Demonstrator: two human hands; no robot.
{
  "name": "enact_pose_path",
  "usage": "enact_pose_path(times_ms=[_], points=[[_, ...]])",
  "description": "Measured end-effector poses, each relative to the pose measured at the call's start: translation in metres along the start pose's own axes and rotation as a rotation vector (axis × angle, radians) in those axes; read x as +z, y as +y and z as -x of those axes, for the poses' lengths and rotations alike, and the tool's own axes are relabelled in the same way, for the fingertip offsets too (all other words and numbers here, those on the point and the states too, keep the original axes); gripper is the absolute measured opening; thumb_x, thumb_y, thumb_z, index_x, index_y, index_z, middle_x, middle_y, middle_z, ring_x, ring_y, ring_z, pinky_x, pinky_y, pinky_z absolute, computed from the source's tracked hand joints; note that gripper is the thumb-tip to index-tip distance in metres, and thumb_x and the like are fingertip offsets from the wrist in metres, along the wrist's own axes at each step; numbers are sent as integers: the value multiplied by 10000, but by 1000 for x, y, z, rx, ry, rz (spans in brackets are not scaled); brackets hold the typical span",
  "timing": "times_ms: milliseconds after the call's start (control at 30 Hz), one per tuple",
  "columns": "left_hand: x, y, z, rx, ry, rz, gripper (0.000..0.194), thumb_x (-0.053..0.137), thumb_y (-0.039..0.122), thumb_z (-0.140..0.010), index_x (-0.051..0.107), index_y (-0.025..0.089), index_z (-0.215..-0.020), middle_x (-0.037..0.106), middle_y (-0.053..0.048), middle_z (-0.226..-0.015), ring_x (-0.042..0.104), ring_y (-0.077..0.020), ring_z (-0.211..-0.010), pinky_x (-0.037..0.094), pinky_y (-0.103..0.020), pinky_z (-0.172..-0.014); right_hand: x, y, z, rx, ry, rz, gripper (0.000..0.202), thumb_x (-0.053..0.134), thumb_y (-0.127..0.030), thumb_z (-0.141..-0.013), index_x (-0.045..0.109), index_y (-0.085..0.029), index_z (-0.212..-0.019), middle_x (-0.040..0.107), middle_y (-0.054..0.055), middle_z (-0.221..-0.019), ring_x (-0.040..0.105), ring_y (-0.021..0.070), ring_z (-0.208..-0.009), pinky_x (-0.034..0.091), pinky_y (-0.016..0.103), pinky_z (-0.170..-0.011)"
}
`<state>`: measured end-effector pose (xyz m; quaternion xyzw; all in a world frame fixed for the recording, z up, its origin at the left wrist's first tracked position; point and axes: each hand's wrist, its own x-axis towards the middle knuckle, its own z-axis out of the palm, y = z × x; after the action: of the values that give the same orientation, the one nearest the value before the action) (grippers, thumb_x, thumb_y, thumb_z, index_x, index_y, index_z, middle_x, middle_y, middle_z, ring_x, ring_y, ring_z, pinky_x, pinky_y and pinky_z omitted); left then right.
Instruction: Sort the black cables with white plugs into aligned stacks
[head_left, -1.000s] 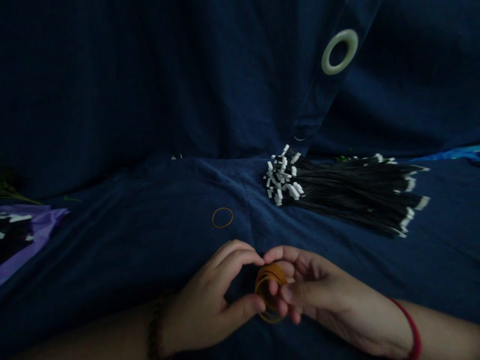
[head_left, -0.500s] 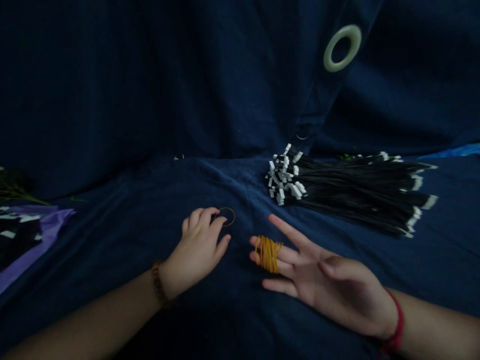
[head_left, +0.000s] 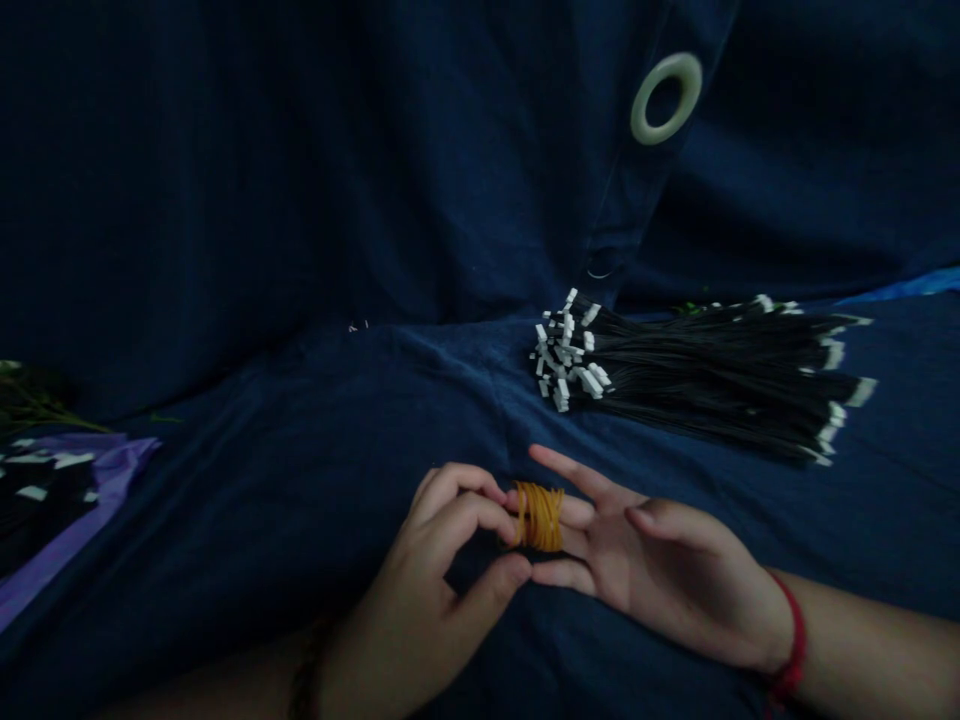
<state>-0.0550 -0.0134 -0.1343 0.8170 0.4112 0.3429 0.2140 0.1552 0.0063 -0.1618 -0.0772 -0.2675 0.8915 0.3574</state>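
Observation:
Palm up and fingers stretched out, my right hand (head_left: 660,565) carries a thick wrap of yellow-brown rubber bands (head_left: 541,517) around its two middle fingers. My left hand (head_left: 442,570) is right beside it, its curled fingertips at the ends of those two fingers, at the left edge of the wrap. A single rubber band is pinched there, mostly hidden by the fingers and hard to tell from the others. Behind my right hand lies a big bundle of thin black cords (head_left: 697,370) with white tips at both ends.
Dark blue cloth (head_left: 300,500) covers the surface and hangs behind it, with a pale ring (head_left: 666,98) at the upper right. Over on the left is a purple wrapper (head_left: 112,480) around black, white-tipped pieces, near green stems (head_left: 52,405). A blue strip (head_left: 907,285) shows at far right.
My left hand has moved right and nearer to me, bringing the loose rubber band to the fingertips of my right hand. My right hand stays palm up, almost in place.

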Motion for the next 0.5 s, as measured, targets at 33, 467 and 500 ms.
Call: enact_pose_path(times_ms=[33,467,500], points=[[0,0,1,-2,-11,2,120,531,146,-829,559,222,-917,491,-27,-1054,491,-147,-1022,422,-272,-870,0,0,0,-3,0,-3,657,526,-242,-816,265,-206,-1418,483,125,-1311,444,260,-1214,256,492,-1035],[9,-19,7,-32,-4,71,430,536,229,-853,347,250,-1239,412,-69,-1288,438,-166,-1189,406,-318,-997,4,-1,2,23,-15,100,674,558,-275,-791,293,-251,-1410,446,129,-1361,420,327,-1249,296,545,-999],[9,-19,8,-48,-60,99,530,556,259,-848,292,264,-1308,393,-75,-1341,431,-177,-1217,410,-330,-1009,5,-1,2,27,-17,111,695,569,-283,-783,284,-255,-1416,450,127,-1361,402,321,-1267,289,544,-1008]])
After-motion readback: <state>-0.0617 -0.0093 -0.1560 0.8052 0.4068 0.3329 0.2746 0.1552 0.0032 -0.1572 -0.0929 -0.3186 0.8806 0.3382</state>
